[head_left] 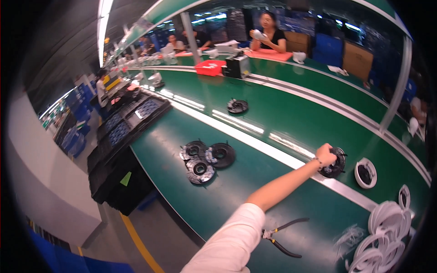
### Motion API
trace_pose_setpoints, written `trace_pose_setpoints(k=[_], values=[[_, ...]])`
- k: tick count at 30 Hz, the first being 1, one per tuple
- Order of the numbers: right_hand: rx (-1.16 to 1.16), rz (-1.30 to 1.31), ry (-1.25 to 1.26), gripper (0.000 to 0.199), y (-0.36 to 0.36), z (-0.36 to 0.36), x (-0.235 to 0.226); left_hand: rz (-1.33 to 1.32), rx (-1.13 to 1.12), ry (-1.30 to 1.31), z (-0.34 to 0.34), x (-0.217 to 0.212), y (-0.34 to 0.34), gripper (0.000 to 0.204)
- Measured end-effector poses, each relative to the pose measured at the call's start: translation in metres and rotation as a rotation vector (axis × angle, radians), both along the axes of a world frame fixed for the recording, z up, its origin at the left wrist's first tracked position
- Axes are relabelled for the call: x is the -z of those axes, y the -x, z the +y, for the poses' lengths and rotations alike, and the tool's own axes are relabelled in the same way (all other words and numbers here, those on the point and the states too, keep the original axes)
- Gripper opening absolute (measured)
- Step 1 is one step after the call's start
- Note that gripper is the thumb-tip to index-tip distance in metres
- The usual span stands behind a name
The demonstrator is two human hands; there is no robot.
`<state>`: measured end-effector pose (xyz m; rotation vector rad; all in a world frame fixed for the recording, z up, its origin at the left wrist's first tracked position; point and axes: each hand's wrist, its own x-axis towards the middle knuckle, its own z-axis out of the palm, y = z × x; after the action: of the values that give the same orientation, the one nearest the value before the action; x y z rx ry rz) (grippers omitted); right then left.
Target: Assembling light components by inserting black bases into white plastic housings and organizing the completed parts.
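My left arm, in a white sleeve, reaches out from the lower edge toward the right. At its end, my left hand (325, 155) has its fingers closed on the rim of a black ring-shaped part (336, 164), by the pale rail of the green conveyor. A white round housing with a dark inside (365, 173) lies just to the right of it. My right hand is out of view. Pliers with black and yellow handles (284, 235) lie beside my forearm. Three black round parts with clear film (200, 170) sit together on the green bench.
White rings (387, 220) are heaped at the lower right beside clear plastic strips (349, 239). Farther along the conveyor lies another black part (237, 106). Black trays (136, 118) are stacked at the left. A red bin (210, 68) and a seated co-worker (269, 36) are across the line.
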<state>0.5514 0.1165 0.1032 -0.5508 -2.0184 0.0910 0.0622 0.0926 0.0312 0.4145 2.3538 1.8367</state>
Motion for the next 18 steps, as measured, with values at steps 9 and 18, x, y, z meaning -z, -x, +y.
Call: trace_pose_setpoints(k=[9, 18], values=[[-0.818, -0.612, 0.053, 0.037, 0.146, -0.015, -0.008, -0.470, 0.257, -0.839, -0.093, -0.005, -0.070, 0.034], [-0.735, -0.734, 0.190, 0.057, 0.179, 0.004, 0.003, -0.490, 0.231, -0.797, -0.097, -0.002, -0.095, 0.024]])
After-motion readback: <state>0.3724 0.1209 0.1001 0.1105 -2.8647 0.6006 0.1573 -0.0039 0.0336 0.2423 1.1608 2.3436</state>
